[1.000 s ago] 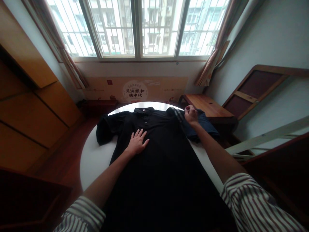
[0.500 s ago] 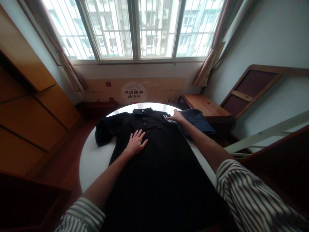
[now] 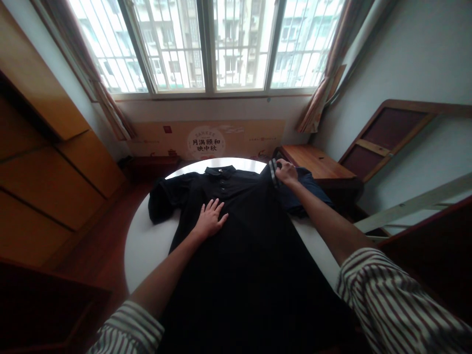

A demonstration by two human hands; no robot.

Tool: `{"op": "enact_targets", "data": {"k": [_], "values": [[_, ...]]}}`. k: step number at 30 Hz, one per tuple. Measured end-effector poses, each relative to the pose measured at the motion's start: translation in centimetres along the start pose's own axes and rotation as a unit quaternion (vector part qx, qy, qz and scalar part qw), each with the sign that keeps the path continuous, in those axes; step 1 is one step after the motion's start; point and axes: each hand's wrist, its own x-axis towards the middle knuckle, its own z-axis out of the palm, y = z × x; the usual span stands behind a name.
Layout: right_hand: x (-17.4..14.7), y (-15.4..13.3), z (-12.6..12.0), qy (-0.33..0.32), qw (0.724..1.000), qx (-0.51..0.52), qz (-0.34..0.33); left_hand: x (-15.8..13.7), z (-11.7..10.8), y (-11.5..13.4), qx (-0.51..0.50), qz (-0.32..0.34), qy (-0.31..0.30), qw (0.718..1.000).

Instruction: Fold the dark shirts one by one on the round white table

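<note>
While left fingers (image 3: 211, 206) splay over the shirt (image 3: 250, 260), right fingers (image 3: 281, 165) pinch its cuff (image 3: 273, 171) near the tabletop's rim (image 3: 254, 163).

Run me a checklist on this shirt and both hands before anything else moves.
1. Left hand flat on the black shirt, fingers spread: ok.
2. Right hand closed on the striped sleeve edge: ok.
3. Collar at the far end, buttons facing up: ok.
4. Other sleeve lying straight: not ok, its end bends toward the wearer.
5. Dark blue cloth apart from the shirt: cannot tell, the right hand and forearm hide part of it.
6. Shirt hem smooth: cannot tell, the near end is lost in darkness.
</note>
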Motion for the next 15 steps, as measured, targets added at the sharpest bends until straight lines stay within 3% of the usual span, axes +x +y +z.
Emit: {"op": "enact_targets", "data": {"k": [4,8,12,15], "values": [[-1.4,2.3,-0.2,-0.027,0.998,-0.048,0.029,0.0,0.0,0.0,0.002,-0.002,-0.003,1.000],[-2.5,2.3,-0.5,-0.041,0.997,-0.060,0.026,0.0,0.0,0.0,0.005,-0.002,-0.005,1.000],[-3.4,0.2,-2.2,-0.069,0.991,-0.108,0.027,0.0,0.0,0.0,0.008,-0.002,-0.003,1.000],[-6.0,-3.6,-4.7,-0.039,0.992,-0.089,-0.083,0.1,0.1,0.0,0.007,-0.002,-0.004,1.000]]}}
